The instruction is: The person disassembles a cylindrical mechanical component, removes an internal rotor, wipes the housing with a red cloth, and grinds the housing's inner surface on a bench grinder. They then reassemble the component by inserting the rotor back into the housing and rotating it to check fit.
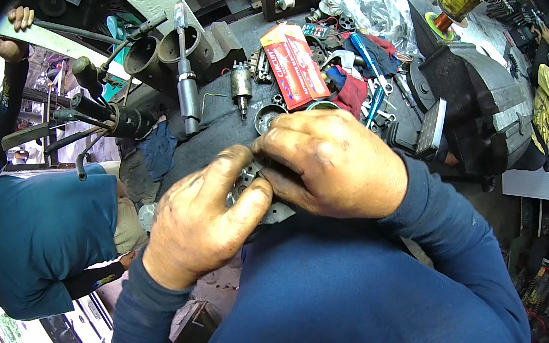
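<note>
Close to my body at the bench's near edge, my left hand (201, 219) grips a small grey metal casting (278, 213) between thumb and fingers. Against the same part lies my right hand (336, 163), closed with curled fingers; its fingertips are mostly hidden behind the knuckles. Both hands cover much of the casting, so its full shape does not show. Just beyond the right knuckles sits a round metal ring (267, 117). Farther up are a red and white box (294, 65) and a small cylindrical motor part with a shaft (241, 83).
A large dark vise (480, 99) stands to the right. Wrenches (369, 55), red and blue rags (351, 92) and a clear plastic bag (374, 9) crowd the bench. At left are metal tubes (186, 52), a tool-filled can (129, 121) and another person (45, 222).
</note>
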Action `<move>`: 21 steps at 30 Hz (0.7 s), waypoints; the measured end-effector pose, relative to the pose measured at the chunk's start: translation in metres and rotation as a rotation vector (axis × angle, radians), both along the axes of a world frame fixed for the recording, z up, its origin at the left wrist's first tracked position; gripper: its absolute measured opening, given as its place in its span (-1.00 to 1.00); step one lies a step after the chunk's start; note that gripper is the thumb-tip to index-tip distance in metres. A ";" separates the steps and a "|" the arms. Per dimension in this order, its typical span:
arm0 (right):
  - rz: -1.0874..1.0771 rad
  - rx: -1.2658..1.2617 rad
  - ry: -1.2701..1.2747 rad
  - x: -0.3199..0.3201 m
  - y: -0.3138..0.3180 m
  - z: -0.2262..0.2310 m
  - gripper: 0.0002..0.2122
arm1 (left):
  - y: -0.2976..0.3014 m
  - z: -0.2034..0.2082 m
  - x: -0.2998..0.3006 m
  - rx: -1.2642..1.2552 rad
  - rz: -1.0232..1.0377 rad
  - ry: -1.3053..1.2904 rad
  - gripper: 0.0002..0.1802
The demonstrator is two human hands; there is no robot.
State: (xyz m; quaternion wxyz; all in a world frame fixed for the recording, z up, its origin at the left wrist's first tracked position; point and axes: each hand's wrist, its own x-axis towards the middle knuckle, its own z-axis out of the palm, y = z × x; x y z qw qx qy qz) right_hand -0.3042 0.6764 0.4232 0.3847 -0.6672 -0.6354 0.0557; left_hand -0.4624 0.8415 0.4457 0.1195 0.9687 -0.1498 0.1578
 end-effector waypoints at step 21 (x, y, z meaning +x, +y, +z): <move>0.018 -0.089 -0.162 -0.007 0.003 0.013 -0.84 | 0.025 -0.017 -0.007 -0.389 -0.157 0.173 -0.47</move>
